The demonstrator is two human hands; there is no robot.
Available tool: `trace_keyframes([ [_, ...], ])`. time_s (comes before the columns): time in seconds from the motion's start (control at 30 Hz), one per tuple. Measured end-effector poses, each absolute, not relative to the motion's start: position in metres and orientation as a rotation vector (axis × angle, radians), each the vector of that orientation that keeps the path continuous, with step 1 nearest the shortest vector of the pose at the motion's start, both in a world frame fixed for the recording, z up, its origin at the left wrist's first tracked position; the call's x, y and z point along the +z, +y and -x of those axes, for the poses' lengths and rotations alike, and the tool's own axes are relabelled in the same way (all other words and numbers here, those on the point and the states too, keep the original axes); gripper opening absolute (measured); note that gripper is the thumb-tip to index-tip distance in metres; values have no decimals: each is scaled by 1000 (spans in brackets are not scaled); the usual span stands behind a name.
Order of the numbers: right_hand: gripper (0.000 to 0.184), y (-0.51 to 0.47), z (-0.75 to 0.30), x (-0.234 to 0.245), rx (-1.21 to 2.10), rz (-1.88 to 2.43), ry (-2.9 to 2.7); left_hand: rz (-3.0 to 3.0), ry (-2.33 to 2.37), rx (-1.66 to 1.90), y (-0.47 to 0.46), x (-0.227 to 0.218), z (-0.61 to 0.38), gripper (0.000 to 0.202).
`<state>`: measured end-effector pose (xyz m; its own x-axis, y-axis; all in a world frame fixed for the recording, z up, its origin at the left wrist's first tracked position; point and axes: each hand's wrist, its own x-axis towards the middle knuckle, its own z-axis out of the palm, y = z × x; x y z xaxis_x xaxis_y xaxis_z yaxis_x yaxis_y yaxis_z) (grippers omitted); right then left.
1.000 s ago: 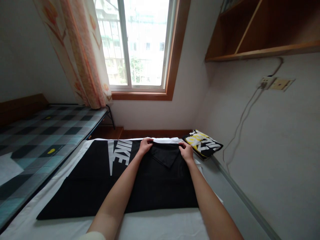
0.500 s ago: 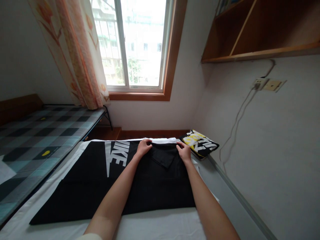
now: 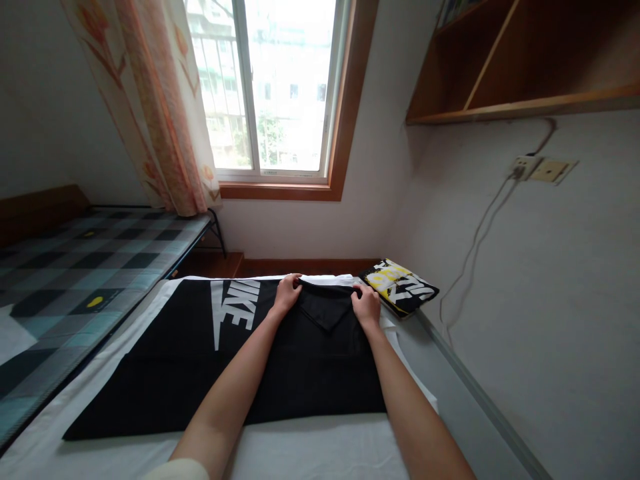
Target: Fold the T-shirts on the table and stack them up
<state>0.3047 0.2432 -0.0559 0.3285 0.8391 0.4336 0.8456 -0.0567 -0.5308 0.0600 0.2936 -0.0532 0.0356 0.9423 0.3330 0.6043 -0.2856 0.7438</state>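
Left hand point(image 3: 287, 293) and right hand point(image 3: 367, 307) pinch a black cloth point(image 3: 313, 373).
Both squeeze its far edge, with a pointy flap point(image 3: 327, 309) between them. It lies on a white sheet point(image 3: 320, 448), near a bundle point(image 3: 400, 288) with yellow print.

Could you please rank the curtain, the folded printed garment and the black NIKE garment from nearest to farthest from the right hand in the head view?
1. Black NIKE garment: at the right hand's fingertips, held at its far edge.
2. Folded printed garment: just to the hand's right.
3. Curtain: well off to the left, by the window.
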Motion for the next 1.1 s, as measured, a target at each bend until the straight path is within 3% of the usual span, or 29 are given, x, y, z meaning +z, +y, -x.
trace_keyframes([
  [0.37,31,242,-304,-60,4,1958,-1483,-1938,1611,981,292,-50,-56,38],
  [0.5,31,238,-298,-53,-161,1977,-1467,-2078,1724,1001,283,-43,-63,34],
  [0.73,34,233,-280,-40,-181,1659,-2004,-2553,1225,744,268,-40,-85,40],
  [1.1,28,230,-278,-41,-87,1748,-2132,-2411,1276,583,274,-37,-73,39],
])
